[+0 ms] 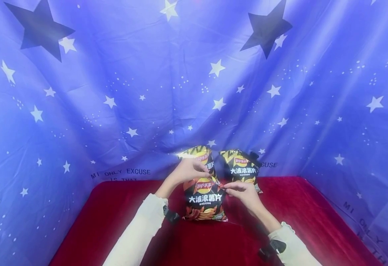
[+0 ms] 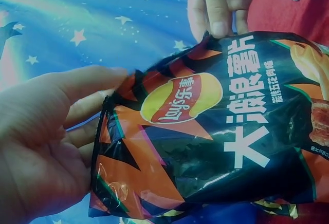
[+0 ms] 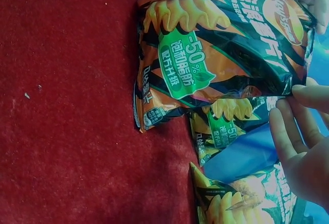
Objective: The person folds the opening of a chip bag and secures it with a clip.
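A black and orange chip bag [image 1: 204, 207] with a Lay's logo stands upright on the red cloth, between both hands. My left hand [image 1: 188, 170] pinches its top edge, thumb and fingertip at the seam. At the bag's upper right edge, my right hand [image 1: 245, 193] grips a bit of the wrapper between thumb and forefinger. The left wrist view shows the front of the orange bag [image 2: 195, 147] with its black top seam running past the left palm. In the right wrist view, the thumb and fingers [image 3: 303, 93] meet at the bag's edge.
Directly behind the held bag is a yellow and black chip bag [image 1: 198, 151], partly covered by the left hand. Another similar bag [image 1: 240, 166] stands to the right, with a small dark object [image 1: 254, 158] behind it. Blue star-patterned curtain [image 1: 167, 92] surrounds the red-covered table [image 1: 300, 207].
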